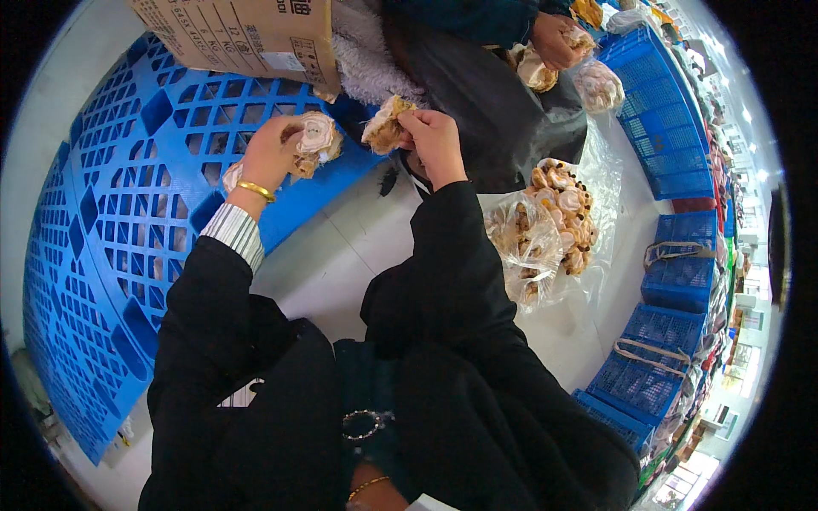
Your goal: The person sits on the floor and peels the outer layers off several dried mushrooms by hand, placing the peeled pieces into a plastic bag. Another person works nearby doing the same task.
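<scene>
The pale fluffy piece (317,140) is in my left hand (268,157), with the fingers bent around it, over the near right edge of the blue pallet (128,221). Just to the right of it, my right hand (434,140) pinches a tan fluffy piece (383,128) between thumb and fingers. The two pieces are near each other but apart.

I judge that the work is somewhere in its middle: these two pieces are in handling and not yet put down. Farther to the right, a pile of similar pieces (567,209) lies on the floor (332,247), with a clear plastic bag (520,230) at its near left side. The pile is large, so I think much handling is done or much is left; which of the two, I cannot tell.

At the far right, a co-worker's hand (555,43) holds another such piece, so the work seems to be shared. A cardboard box (239,38) stands at the far left, and blue crates (652,111) stand along the right.
</scene>
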Motion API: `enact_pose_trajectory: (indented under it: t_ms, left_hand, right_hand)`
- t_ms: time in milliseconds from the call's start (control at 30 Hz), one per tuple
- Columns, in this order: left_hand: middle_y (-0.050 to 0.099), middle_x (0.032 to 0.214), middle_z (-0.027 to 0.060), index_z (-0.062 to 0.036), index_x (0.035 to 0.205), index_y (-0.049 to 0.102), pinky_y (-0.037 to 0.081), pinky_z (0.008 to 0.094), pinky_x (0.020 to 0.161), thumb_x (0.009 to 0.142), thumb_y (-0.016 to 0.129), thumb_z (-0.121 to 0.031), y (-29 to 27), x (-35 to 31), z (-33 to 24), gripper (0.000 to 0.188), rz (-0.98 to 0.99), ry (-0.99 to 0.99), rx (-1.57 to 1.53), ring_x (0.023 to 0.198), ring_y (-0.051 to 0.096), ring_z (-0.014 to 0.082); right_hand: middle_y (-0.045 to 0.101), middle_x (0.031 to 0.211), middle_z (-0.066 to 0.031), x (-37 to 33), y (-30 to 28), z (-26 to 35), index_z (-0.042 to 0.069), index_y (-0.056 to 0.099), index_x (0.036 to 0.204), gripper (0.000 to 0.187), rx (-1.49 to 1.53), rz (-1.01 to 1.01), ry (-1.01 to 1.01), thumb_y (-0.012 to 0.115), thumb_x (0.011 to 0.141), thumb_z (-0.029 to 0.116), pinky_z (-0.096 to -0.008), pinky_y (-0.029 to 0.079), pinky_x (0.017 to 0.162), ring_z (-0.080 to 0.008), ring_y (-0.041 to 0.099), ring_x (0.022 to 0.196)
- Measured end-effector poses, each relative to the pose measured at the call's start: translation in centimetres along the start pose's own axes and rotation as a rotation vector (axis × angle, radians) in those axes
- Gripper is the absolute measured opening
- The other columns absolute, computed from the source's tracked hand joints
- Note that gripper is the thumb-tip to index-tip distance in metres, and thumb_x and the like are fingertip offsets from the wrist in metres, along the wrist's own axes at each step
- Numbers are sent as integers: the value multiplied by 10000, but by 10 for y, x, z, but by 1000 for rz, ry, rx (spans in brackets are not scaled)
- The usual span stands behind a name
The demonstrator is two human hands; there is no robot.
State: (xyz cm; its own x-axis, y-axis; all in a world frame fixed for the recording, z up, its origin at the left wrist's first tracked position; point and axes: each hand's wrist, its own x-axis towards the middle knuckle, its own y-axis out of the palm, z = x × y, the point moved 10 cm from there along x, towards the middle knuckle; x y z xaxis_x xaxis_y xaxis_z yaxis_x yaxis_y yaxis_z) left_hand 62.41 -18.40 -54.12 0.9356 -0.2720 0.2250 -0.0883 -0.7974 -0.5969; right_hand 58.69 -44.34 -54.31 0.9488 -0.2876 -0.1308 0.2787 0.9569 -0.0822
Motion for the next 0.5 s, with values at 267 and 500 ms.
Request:
enact_pose_trajectory:
  t_ms: [267, 500]
  left_hand:
    - [594, 932, 160, -35, 917, 608, 474, 391, 759, 776, 658, -293, 10, 4, 70, 298, -93, -226, 324, 867, 584, 318]
    - [561, 1009, 146, -62, 950, 622, 479, 415, 799, 718, 687, -329, 38, 24, 104, 360, -120, -372, 586, 970, 557, 331]
  right_hand:
    - [542, 574, 1, -4, -14, -6, -28, 619, 719, 203, 21, -85, 37, 611, 818, 149, -206, 378, 451, -60, 492, 487]
    - [540, 586, -6, 5, -7, -30, -13, 614, 744, 185, -85, -9, 49, 620, 820, 156, -196, 389, 445, -68, 499, 481]
